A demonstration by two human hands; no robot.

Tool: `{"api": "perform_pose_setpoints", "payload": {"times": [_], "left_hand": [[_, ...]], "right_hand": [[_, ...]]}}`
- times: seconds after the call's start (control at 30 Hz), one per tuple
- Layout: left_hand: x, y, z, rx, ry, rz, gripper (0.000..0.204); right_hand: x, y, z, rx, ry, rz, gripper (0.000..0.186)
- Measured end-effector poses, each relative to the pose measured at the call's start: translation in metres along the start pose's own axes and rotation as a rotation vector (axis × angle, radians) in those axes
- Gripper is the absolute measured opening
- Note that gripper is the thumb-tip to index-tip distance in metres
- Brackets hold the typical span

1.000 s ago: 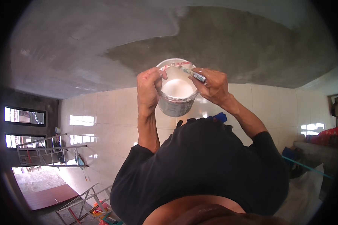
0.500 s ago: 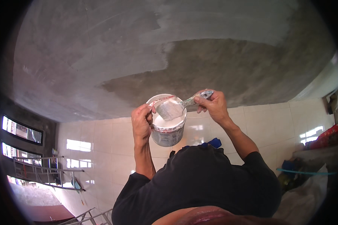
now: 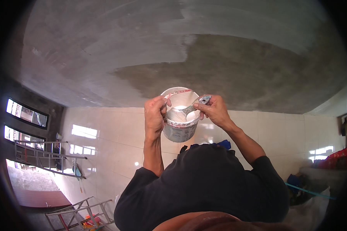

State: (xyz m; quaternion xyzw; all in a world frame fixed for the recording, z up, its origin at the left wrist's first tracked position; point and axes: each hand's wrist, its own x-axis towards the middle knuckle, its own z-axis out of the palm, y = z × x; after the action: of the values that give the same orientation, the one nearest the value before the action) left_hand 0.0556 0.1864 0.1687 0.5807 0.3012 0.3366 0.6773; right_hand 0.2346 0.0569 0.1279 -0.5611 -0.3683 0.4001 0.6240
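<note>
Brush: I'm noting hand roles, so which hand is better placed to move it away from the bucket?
Probably the right hand: it holds the brush by the handle, while the left hand holds the bucket at its rim.

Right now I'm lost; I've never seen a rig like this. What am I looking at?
No machine here: these are a person's bare hands, seen from above by a wide-angle camera worn on the head, which bends straight edges. The left hand grips a bucket at its rim; the right hand holds a paintbrush, bristles inside the bucket. Whether they touch the white liquid is unclear. Ahead is a grey wall with a darker patch; below, a tiled floor.
</note>
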Motion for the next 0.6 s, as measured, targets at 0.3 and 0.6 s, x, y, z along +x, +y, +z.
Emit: {"api": "perform_pose_setpoints", "payload": {"times": [0.3,0.6], "left_hand": [[0.000,0.004,0.003,-0.004,0.015,-0.042,0.024],[0.002,-0.001,0.001,0.046,0.059,-0.004,0.024]], "right_hand": [[0.007,0.006,-0.024,0.127,0.148,0.018,0.018],[0.005,0.022,-0.031,0.313,0.055,0.063,0.014]]}}
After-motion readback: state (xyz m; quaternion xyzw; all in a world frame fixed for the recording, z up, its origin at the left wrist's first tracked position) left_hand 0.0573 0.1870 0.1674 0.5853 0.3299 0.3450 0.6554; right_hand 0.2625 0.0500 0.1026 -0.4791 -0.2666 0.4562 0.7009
